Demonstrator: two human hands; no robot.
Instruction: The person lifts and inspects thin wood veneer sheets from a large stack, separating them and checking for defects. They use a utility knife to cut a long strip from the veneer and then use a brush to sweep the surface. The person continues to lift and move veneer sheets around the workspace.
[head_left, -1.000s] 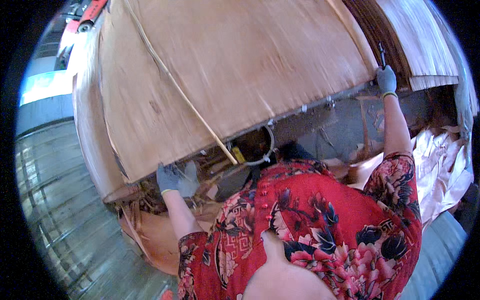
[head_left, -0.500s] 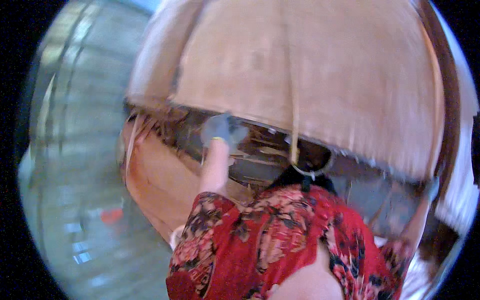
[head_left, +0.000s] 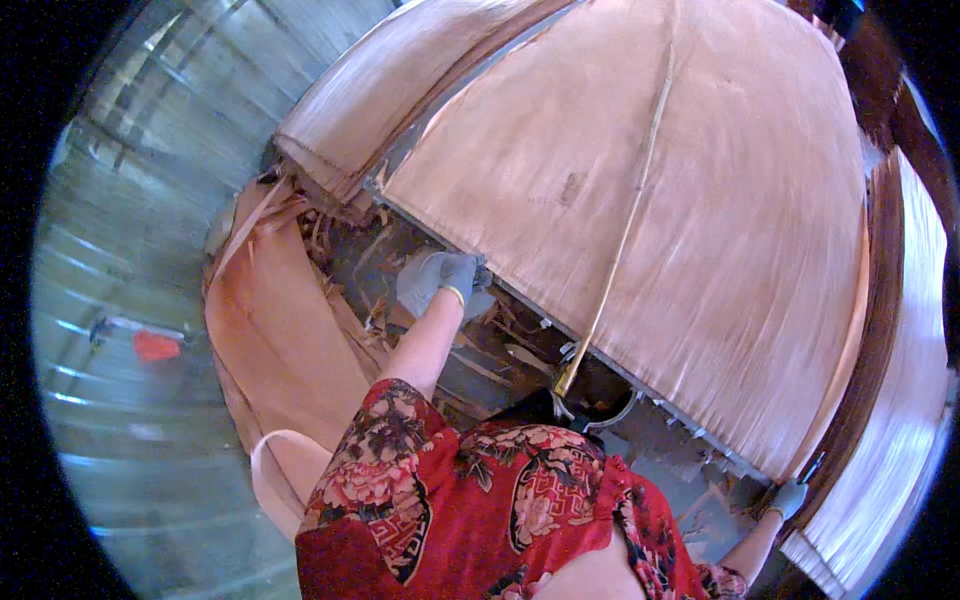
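Note:
A broad sheet of pale reddish wood veneer [head_left: 540,150] lies in front of me. My left hand [head_left: 458,275], in a grey glove, is closed at its near edge; a small dark thing shows by the fingertips, but what they hold is hidden. A translucent, rounded plastic piece [head_left: 420,285] sits around that hand. Far to the right, my gloved right hand [head_left: 788,498] is closed at the sheet's near right corner, with a thin dark object [head_left: 813,467] by its fingers. A slim yellowish stick [head_left: 645,180] runs lengthwise over the sheet down to my waist.
On the left lie a rolled veneer bundle [head_left: 400,90] and a bent veneer piece [head_left: 280,310]. Torn scraps [head_left: 480,370] litter the space below the sheet's edge. A stack of pale sheets [head_left: 890,380] stands at right. A red-orange object [head_left: 157,345] rests on the grey floor [head_left: 130,430].
The view has turned and sharpened, so the sheet's near edge now slopes down to the right. My right hand shows lower and more fully at the corner. My left hand stays at the edge.

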